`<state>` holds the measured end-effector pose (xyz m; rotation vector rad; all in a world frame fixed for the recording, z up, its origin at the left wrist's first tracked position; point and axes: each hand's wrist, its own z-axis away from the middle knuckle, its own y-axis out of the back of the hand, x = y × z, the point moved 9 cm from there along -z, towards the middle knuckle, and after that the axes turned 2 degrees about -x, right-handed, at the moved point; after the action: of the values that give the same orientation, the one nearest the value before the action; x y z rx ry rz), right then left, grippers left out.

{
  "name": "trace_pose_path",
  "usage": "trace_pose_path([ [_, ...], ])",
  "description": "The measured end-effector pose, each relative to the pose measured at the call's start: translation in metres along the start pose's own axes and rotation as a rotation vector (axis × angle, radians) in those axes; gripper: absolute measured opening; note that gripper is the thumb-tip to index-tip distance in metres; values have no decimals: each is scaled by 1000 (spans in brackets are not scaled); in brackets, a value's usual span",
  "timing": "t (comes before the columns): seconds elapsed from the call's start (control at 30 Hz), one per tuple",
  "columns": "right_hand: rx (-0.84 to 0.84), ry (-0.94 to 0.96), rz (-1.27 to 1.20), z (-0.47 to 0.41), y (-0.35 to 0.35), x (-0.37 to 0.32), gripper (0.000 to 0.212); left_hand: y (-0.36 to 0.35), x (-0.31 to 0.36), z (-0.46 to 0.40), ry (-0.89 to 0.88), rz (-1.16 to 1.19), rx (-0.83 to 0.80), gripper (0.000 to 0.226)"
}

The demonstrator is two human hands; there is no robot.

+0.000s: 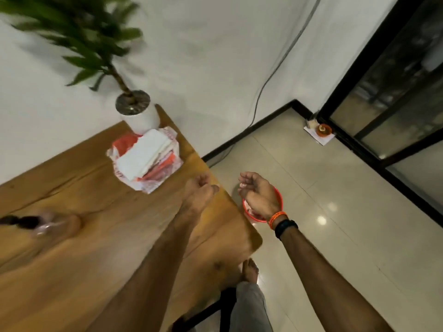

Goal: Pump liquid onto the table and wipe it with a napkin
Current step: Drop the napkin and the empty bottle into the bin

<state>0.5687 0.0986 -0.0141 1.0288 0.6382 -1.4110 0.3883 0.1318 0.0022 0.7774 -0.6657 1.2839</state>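
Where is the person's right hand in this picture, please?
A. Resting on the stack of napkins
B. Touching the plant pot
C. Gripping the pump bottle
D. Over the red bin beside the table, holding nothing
D: the right hand hangs past the table edge, loosely curled and holding nothing, above the red bin on the floor, well clear of the napkins, the blurred pump bottle and the plant pot.

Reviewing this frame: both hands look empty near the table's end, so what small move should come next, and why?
Probably the left hand should reach forward to the napkin stack and take the top sheet. Both hands hold nothing; the right hand hangs off the table over a red bin on the floor. The pump bottle stands further off at the left edge, blurred. Whether liquid lies on the wood, I cannot tell.
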Motion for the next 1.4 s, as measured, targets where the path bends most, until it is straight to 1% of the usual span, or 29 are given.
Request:
trace_pose_path([
  [0.1,-102,80,51,20,-61,-32,37,67,2,28,-29,30,68,48],
  [0.2,-176,131,94,29,-113,-48,38,116,-3,46,-72,55,97,49],
  [0.3,-299,182,141,40,-180,-60,39,174,-19,65,-75,118,192,54],
  [0.47,-437,203,232,61,-276,-64,37,261,-70,89,-16,239,353,52],
  [0.6,-513,208,329,71,-341,-67,40,329,-110,101,53,363,516,27],
  [0.63,-523,201,343,72,-357,-68,40,346,-118,103,71,385,554,26],
  [0.7,-540,191,369,73,-385,-72,41,375,-129,102,92,431,595,33],
  [0.77,-538,188,397,71,-396,-75,46,386,-129,98,91,427,597,42],
  [0.87,-546,175,450,69,-419,-77,53,401,-127,88,76,438,588,47],
  [1.0,-544,160,493,61,-437,-77,61,401,-118,67,75,395,504,63],
  [1.07,-552,150,490,60,-441,-76,60,396,-112,59,69,367,447,68],
  [1.17,-581,152,459,60,-444,-76,56,386,-104,50,28,358,389,59],
  [1.3,-583,147,437,53,-438,-78,55,380,-99,42,6,386,447,53],
  [1.37,-565,137,440,46,-431,-80,55,372,-91,34,4,392,434,48],
  [1.4,-550,136,440,39,-425,-81,55,365,-86,27,-2,400,413,41],
])
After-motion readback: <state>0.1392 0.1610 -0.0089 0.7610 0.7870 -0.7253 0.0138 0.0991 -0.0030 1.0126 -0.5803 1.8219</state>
